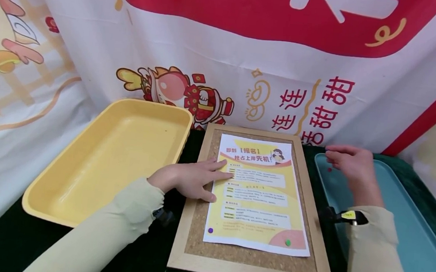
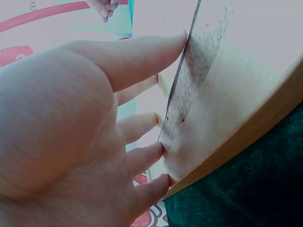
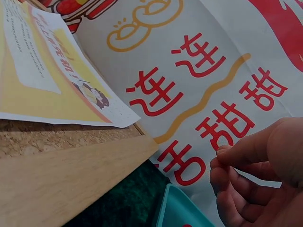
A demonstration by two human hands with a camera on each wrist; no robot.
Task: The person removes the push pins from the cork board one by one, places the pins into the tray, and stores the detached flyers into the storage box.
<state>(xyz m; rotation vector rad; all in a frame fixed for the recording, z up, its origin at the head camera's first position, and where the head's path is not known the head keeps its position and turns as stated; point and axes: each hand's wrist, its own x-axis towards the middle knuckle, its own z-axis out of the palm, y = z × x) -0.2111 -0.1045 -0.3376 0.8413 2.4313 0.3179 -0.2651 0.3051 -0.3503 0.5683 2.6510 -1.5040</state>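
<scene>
A yellow printed sheet [image 1: 252, 204] lies on a framed cork board [image 1: 196, 246], with a purple pushpin [image 1: 210, 230] and a green pushpin [image 1: 288, 243] at its lower corners. My left hand [image 1: 194, 179] rests with spread fingers across the board's left edge and the sheet. In the left wrist view, its fingertips touch the paper and the frame [image 2: 236, 123]. Above the far end of the blue tray [image 1: 401, 221], my right hand [image 1: 351, 165] pinches a small blue pushpin [image 1: 327, 150], mostly hidden by the fingers. In the right wrist view, the sheet's upper corner [image 3: 125, 120] lifts slightly off the cork.
A small red pushpin [image 1: 329, 169] lies in the blue tray, right of the board. To the left is a large yellow tray [image 1: 123, 153]. Dark green cloth [image 1: 185, 150] covers the table, and a printed banner [image 1: 229, 50] hangs behind.
</scene>
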